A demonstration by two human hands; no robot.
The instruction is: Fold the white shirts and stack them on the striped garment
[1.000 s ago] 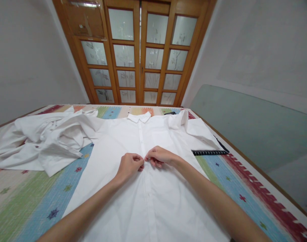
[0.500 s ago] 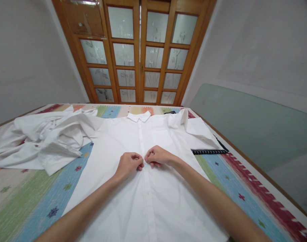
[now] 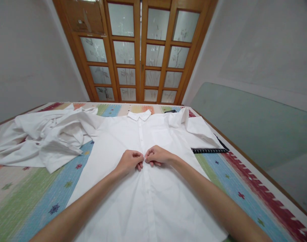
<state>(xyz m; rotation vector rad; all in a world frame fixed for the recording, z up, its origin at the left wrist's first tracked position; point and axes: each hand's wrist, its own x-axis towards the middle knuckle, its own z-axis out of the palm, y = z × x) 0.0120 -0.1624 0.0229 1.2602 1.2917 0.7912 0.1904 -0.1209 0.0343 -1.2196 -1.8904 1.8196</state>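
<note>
A white button-up shirt [image 3: 118,134] lies front side up, its collar at the far end and its placket running down the middle. My left hand [image 3: 130,160] and my right hand [image 3: 158,155] meet at the placket, about halfway down. Both are closed, thumb against fingers, pinching the placket fabric from either side. The fingertips almost touch, and whatever button lies between them is too small to make out. Below the hands the placket continues toward me.
Crumpled white cloth [image 3: 49,134] is heaped at the left, against the shirt. Beneath the right sleeve sticks out a black spiral-bound edge [image 3: 208,151]. A striped patterned cloth [image 3: 24,198] covers the table. A pale green panel [image 3: 256,127] stands at the right; wooden glazed doors [image 3: 139,67] are beyond.
My left hand has shifted very slightly up at the placket. My right hand stays nearly in place, and the shirt lies as before.
</note>
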